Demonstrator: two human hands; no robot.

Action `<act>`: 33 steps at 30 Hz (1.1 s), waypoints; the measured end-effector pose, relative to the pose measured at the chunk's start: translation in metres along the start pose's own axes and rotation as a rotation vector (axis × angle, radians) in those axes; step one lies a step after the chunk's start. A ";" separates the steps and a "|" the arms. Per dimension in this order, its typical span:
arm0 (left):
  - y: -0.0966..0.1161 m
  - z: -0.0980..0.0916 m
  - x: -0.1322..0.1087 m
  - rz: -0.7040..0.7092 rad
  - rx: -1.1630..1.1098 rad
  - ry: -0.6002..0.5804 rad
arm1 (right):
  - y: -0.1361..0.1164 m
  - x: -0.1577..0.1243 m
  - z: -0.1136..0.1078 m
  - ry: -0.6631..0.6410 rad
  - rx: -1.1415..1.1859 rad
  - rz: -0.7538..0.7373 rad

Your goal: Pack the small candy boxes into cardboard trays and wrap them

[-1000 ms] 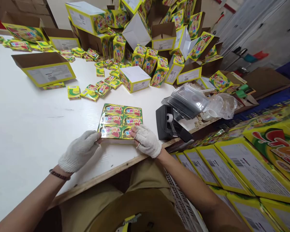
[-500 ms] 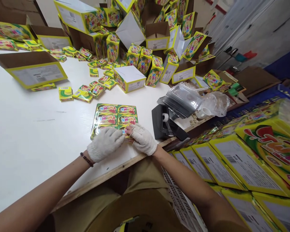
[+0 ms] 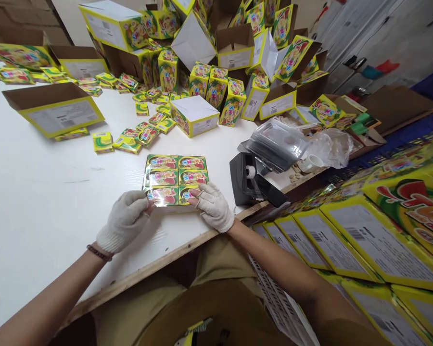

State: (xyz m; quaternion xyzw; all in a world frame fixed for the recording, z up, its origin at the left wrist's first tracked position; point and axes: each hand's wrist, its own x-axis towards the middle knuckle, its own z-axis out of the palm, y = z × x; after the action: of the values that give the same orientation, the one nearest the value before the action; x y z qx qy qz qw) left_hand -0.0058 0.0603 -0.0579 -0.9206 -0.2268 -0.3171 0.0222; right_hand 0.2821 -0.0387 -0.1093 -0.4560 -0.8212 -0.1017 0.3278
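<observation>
"Gloves (image 3: pixel 108 235), I notice, white knitted ones with bare fingertips poking out."

"And a dark beaded bracelet (image 3: pixel 100 253) just above the left cuff."

"What's lying between them?"

"A block of six fruit-printed boxes (image 3: pixel 180 179), two across and three deep, flat on the white table (image 3: pixel 39 192) close to its wooden edge. The top is so glossy it throws back the light."

"How about the left hand (image 3: pixel 126 217)?"

"Fingers bent, only narrow gaps between them, tips at the near left corner of the block. I can't tell from here whether they're pinching it."

"The right hand (image 3: pixel 213 206)?"

"It's over the near right corner, fingers curled close together, a couple of tips on the printed top. Firm grip or light touch, I can't say."

"And beside that?"

"A black tape dispenser (image 3: pixel 242 179) with a white roll, near the hand and apart from the block. Past it sit clear plastic trays (image 3: pixel 279 140) and a white mug (image 3: pixel 311 163)."

"Crowded back there."

"Loose little packs (image 3: pixel 128 140) lie scattered beyond the block, an open carton (image 3: pixel 59 116) sits off to the left, and yellow cartons (image 3: pixel 235 61) are heaped along the back. More labelled boxes (image 3: pixel 353 238) are stacked low on the right."
</observation>
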 end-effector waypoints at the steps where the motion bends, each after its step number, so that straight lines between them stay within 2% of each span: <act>1: 0.002 0.001 -0.002 0.009 0.017 -0.009 | 0.002 0.002 0.001 -0.003 0.003 0.015; 4: 0.007 0.001 0.000 0.129 0.155 -0.037 | 0.003 0.009 0.002 -0.035 -0.013 0.087; 6: 0.008 0.000 0.009 0.249 0.197 -0.070 | 0.001 0.013 -0.005 -0.070 -0.004 0.116; 8: 0.006 0.001 0.019 0.356 0.165 -0.099 | -0.002 0.012 -0.023 -0.090 0.038 0.122; 10: 0.003 0.006 0.028 0.417 0.111 -0.109 | -0.005 0.005 -0.051 -0.021 0.065 0.212; 12: 0.000 0.014 0.031 0.432 0.076 -0.085 | -0.005 -0.008 -0.084 0.163 0.011 0.458; 14: 0.000 0.022 0.030 0.409 0.057 -0.070 | 0.000 -0.024 -0.114 0.348 -0.069 0.782; 15: 0.001 0.026 0.029 0.384 0.055 -0.072 | 0.005 -0.031 -0.125 0.393 -0.069 0.943; 17: 0.007 0.033 0.029 0.310 0.049 -0.102 | 0.018 -0.043 -0.135 0.381 0.057 1.224; 19: 0.019 0.038 0.034 0.208 0.048 -0.137 | 0.030 -0.049 -0.132 0.343 0.242 1.379; 21: 0.032 0.043 0.042 0.125 0.048 -0.155 | 0.038 -0.050 -0.123 0.368 0.331 1.401; 24: 0.046 0.048 0.052 0.079 0.053 -0.137 | 0.035 -0.045 -0.119 0.442 0.303 1.366; 29: 0.047 0.055 0.055 0.066 0.098 -0.070 | -0.005 -0.044 -0.131 0.545 0.218 1.287; 33: 0.043 0.059 0.052 0.095 0.104 -0.026 | -0.029 -0.056 -0.123 0.493 0.401 1.436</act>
State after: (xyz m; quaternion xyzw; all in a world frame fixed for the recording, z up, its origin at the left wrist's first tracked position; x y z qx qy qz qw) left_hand 0.0827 0.0536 -0.0699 -0.9320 -0.1993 -0.2913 0.0822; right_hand 0.3341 -0.1501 -0.0471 -0.7717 -0.2315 0.1868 0.5622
